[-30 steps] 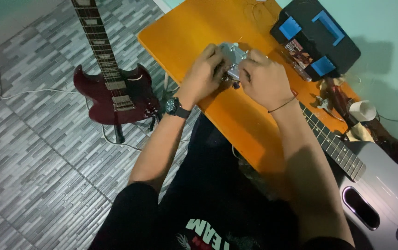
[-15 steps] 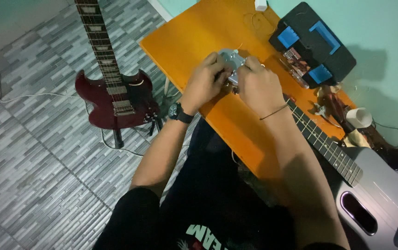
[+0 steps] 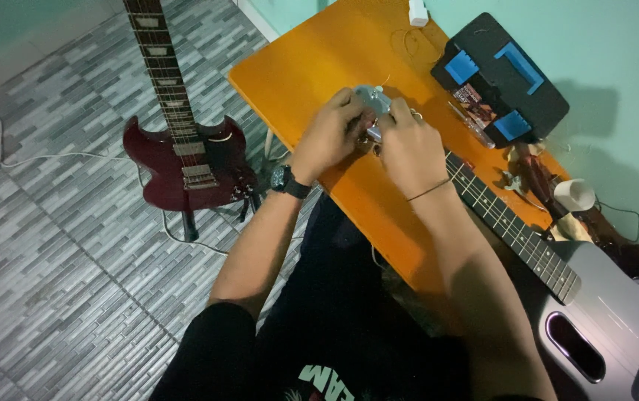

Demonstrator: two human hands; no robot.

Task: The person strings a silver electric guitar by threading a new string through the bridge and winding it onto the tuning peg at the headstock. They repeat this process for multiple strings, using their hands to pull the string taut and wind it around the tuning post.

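Both my hands meet over an orange table (image 3: 319,59). My left hand (image 3: 327,137), with a black wristwatch (image 3: 284,180), grips a small grey metal part (image 3: 373,100) with thin wires. My right hand (image 3: 408,145), a thin band on its wrist, closes on the same part from the right. What lies between the fingers is mostly hidden.
A dark red electric guitar (image 3: 186,160) stands on the grey tiled floor at left. A black case with blue latches (image 3: 501,74) lies on the table's far right. A grey guitar (image 3: 594,319) rests across my right side. A white cup (image 3: 573,194) and small tools sit nearby.
My hands have stayed together on the grey part, shifting only slightly. The view has tilted a little, so the table sits slightly higher in view.
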